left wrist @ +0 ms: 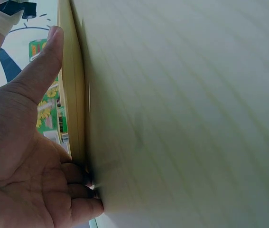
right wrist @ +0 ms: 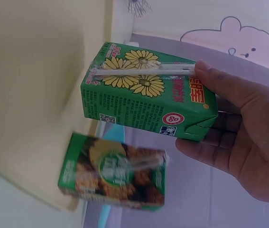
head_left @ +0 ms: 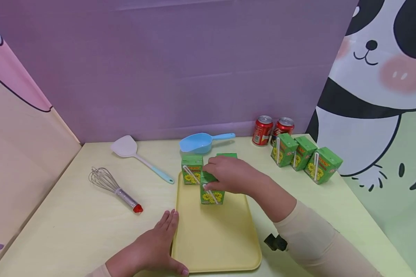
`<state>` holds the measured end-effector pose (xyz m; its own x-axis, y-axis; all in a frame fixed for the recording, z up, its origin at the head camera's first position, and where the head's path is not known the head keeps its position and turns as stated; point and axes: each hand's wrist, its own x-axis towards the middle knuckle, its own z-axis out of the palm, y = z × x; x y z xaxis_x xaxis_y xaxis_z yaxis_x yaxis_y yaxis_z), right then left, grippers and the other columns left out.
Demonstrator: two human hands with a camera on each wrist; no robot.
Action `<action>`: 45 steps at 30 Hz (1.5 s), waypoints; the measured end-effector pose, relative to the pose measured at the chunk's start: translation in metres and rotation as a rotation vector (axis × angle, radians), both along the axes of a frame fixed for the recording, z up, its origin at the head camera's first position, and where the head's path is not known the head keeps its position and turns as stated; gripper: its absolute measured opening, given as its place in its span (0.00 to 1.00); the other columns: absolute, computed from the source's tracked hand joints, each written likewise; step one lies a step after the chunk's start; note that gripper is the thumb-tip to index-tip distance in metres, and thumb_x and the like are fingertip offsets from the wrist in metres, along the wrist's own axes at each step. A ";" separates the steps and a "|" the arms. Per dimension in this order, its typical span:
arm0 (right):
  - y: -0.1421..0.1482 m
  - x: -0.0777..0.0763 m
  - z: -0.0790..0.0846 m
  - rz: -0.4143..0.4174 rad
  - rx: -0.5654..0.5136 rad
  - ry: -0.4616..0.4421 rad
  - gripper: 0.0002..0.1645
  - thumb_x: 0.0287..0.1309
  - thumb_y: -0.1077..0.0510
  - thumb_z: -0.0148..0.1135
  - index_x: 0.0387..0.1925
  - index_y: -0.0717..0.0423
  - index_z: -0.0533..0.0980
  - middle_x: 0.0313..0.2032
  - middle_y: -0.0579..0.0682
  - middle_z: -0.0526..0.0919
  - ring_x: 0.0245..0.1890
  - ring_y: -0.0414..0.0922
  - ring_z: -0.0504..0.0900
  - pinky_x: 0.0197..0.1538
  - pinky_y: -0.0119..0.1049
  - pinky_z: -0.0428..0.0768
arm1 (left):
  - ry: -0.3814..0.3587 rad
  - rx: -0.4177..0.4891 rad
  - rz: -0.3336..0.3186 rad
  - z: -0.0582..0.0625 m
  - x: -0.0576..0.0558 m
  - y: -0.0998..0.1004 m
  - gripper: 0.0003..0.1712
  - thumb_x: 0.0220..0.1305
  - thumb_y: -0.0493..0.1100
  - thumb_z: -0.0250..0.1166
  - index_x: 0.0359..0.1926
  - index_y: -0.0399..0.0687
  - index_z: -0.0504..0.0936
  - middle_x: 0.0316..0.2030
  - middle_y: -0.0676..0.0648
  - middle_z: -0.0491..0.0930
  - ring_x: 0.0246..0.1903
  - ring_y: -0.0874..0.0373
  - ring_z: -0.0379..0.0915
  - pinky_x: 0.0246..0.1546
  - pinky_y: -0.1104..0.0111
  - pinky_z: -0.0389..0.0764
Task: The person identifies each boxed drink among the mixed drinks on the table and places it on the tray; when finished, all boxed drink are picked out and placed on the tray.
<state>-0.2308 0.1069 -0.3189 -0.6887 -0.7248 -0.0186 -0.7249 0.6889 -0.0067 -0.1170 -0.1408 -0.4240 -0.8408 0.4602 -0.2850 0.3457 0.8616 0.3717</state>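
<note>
My right hand (head_left: 234,175) grips the top of a green drink carton (right wrist: 146,92) with a straw on its front, over the far half of a yellow tray (head_left: 222,238). Thumb and fingers hold opposite sides of it in the right wrist view. A second carton (head_left: 191,169) stands at the tray's far left corner. Another carton (right wrist: 115,171) is at the far right corner, mostly hidden behind my right hand in the head view. My left hand (head_left: 156,246) rests against the tray's left edge, fingers extended along it and thumb at the near left corner.
Three more green cartons (head_left: 303,156) stand at the right, with two red cans (head_left: 262,130) behind them. A blue scoop (head_left: 197,143) lies beyond the tray. A spatula (head_left: 142,157) and a whisk (head_left: 116,188) lie to the left. A purple backdrop (head_left: 173,73) borders the table's back.
</note>
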 end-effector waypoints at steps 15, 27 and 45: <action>-0.046 0.001 -0.022 -0.003 0.040 0.044 0.26 0.58 0.34 0.64 0.50 0.45 0.78 0.43 0.42 0.79 0.46 0.41 0.77 0.38 0.41 0.81 | -0.019 -0.018 0.005 -0.002 -0.003 0.000 0.85 0.29 0.84 0.67 0.77 0.37 0.43 0.77 0.38 0.44 0.76 0.42 0.39 0.65 0.45 0.66; -0.051 0.004 -0.022 -0.013 0.063 0.032 0.30 0.60 0.33 0.61 0.54 0.47 0.77 0.54 0.45 0.79 0.54 0.43 0.78 0.47 0.37 0.81 | -0.011 -0.016 0.004 0.000 -0.002 0.001 0.84 0.30 0.83 0.69 0.76 0.35 0.44 0.77 0.37 0.44 0.76 0.41 0.38 0.66 0.45 0.64; -0.009 -0.011 0.002 -0.052 -0.150 0.046 0.35 0.60 0.34 0.61 0.60 0.52 0.75 0.53 0.47 0.78 0.54 0.45 0.77 0.55 0.43 0.79 | -0.005 -0.005 -0.001 0.000 0.000 0.001 0.84 0.30 0.82 0.69 0.76 0.35 0.44 0.77 0.36 0.44 0.76 0.40 0.39 0.66 0.45 0.63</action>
